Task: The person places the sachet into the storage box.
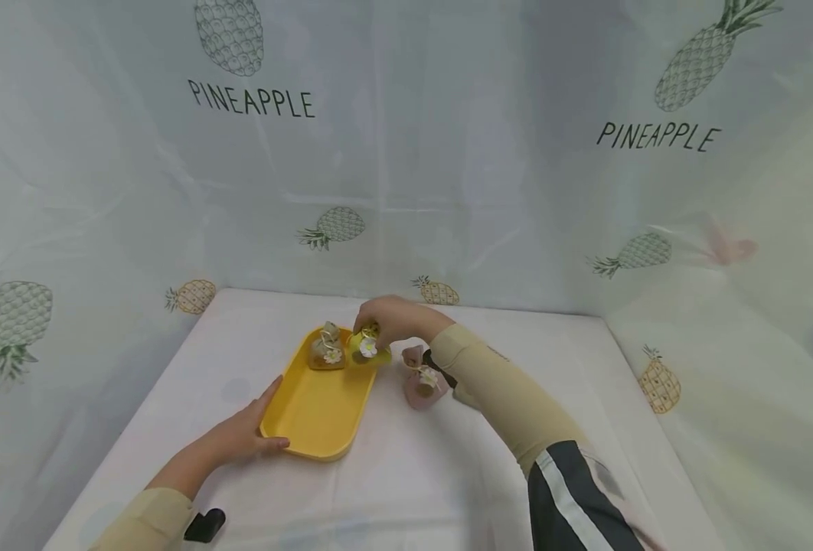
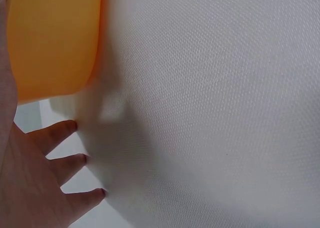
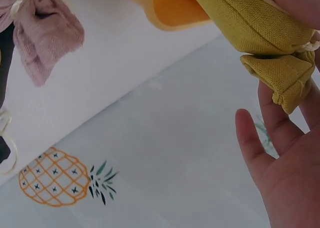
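My left hand (image 1: 244,428) rests against the near left side of a yellow tray (image 1: 320,417), thumb at the near corner. In the left wrist view its fingers (image 2: 60,136) are spread and fairly straight, beside the tray wall. With my right hand (image 1: 399,317) I pinch a yellow-green drawstring pouch (image 1: 363,348) with a white flower over the tray's far right edge. The right wrist view shows this pouch (image 3: 260,22) tilted, its gathered neck by the fingers. A brown pouch (image 1: 327,352) with a flower sits inside the tray's far end.
Right of the tray lies a pink pouch (image 1: 423,383), close beside my right forearm. A greyish-green thing (image 1: 466,396) is mostly hidden under that sleeve. Pineapple-printed sheeting (image 1: 448,176) rises behind and beside the white table (image 1: 406,490).
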A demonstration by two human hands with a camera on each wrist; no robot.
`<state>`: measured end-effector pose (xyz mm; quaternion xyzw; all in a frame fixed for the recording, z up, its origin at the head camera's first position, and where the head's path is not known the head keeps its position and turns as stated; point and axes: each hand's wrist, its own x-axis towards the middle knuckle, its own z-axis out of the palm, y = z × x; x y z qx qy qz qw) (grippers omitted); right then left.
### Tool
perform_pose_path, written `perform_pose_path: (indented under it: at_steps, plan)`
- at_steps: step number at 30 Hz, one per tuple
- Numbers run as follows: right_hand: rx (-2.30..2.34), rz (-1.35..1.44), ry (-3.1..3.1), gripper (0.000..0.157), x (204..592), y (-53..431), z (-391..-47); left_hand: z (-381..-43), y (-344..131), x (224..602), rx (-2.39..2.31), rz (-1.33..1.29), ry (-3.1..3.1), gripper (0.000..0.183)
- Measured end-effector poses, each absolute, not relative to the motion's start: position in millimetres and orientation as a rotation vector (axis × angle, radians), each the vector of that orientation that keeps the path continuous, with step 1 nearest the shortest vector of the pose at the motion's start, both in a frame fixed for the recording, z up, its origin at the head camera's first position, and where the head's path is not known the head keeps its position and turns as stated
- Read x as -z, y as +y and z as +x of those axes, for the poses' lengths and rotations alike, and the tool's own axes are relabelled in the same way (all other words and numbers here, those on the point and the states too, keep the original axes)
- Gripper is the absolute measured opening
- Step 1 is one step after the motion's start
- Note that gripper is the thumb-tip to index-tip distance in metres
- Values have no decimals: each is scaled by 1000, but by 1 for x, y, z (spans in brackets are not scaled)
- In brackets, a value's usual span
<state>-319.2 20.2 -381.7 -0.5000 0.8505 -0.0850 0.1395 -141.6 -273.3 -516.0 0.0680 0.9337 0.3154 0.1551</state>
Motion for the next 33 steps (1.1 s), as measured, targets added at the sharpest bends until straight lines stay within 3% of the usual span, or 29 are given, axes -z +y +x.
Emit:
perform_pose_path:
  at_steps: [24, 33]
  plan:
    - [224, -1349, 2538, 49, 435, -10, -333, -142, -274, 518, -874, 161, 2689, 122]
    - [161, -1317, 2545, 42, 449, -15, -332, -142, -273, 517, -868, 156, 2689, 120]
